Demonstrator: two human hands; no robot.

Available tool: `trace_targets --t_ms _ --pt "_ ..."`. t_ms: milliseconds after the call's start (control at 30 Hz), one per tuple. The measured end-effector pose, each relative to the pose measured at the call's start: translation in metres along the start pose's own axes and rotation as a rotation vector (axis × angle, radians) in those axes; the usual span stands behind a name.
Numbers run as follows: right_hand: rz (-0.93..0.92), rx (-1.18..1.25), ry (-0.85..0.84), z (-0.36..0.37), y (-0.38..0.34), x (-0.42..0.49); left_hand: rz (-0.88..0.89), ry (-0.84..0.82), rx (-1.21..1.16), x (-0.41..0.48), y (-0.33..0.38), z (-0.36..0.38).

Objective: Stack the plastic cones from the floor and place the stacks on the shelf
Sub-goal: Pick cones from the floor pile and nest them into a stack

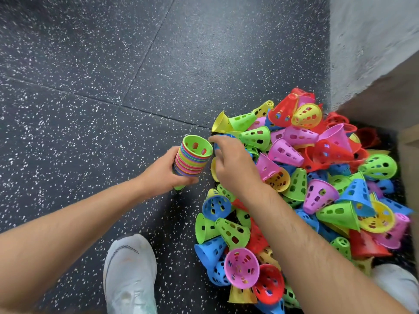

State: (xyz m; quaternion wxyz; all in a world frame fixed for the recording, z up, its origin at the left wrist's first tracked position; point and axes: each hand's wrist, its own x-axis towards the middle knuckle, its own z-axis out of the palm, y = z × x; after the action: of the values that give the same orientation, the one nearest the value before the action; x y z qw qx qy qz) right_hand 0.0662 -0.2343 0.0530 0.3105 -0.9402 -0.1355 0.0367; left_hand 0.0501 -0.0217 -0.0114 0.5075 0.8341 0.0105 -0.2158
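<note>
My left hand (pixel 162 172) wraps tight round the cone stack (pixel 192 158), at nine o'clock from the big pile (pixel 317 177) on the floor (pixel 90 87). My right hand (pixel 233 164) curls over a blue cone (pixel 227 135), but I cannot tell if it grips. I should push it in straight.

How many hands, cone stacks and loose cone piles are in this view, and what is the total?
Hands: 2, left hand and right hand
Stacks: 1, the stack in the left hand
Piles: 1, the pile
Total: 4
</note>
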Motion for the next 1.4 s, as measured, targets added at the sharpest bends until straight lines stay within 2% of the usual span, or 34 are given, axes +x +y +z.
trace_targets --t_ms 200,300,467,633,767,833,1033,1267,1400 --pt "0.088 -0.388 -0.168 -0.013 0.032 0.021 0.057 -0.092 0.044 0.022 0.011 0.013" --pt "0.081 -0.441 -0.186 -0.012 0.041 0.024 0.057 -0.099 0.070 0.021 0.010 0.014" --pt "0.097 -0.258 -0.078 -0.020 0.051 0.022 0.045 -0.105 0.098 0.019 0.006 0.015" --pt "0.152 0.017 0.118 -0.050 0.053 0.007 0.035 -0.095 0.149 0.017 0.007 0.020" --pt "0.212 0.207 0.352 -0.058 0.044 -0.001 0.027 -0.084 0.113 0.019 0.006 0.019" --pt "0.178 0.259 0.378 -0.054 0.036 -0.001 0.023 -0.088 0.113 0.020 0.007 0.018" --pt "0.022 0.204 0.233 -0.027 0.020 -0.004 0.004 -0.082 0.119 0.020 0.008 0.018" --pt "0.094 0.218 -0.055 -0.003 0.016 -0.019 0.018 -0.070 0.000 0.020 0.002 0.015" --pt "0.153 0.247 0.014 0.003 0.019 -0.009 0.005 -0.015 -0.005 0.012 -0.003 0.006"
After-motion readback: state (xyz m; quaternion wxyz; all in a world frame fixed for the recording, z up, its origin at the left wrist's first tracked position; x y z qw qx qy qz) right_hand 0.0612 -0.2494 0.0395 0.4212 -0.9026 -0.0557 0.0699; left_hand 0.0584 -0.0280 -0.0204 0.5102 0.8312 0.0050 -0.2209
